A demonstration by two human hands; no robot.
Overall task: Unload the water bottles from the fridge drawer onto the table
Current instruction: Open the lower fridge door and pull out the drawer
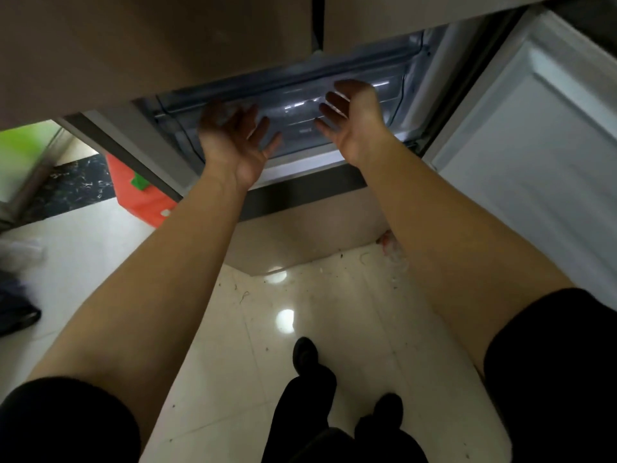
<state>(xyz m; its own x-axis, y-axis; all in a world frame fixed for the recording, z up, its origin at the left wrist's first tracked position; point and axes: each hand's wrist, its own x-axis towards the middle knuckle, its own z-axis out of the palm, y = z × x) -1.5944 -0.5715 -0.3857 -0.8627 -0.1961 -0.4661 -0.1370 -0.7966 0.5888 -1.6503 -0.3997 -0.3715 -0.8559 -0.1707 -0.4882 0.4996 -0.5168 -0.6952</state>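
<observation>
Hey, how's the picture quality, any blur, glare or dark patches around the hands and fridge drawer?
Head view: left hand blurred at the fingertips, right hand sharper; fridge drawer dim with glints; glare on the floor tiles; wide-angle bending at the edges.

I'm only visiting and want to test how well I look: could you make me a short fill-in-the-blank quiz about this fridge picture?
Both the left hand and the right hand hold ____.
The fridge door on the right stands ____.
The hands reach toward a translucent pull-out ____.
Missing words: nothing; open; drawer.
</observation>
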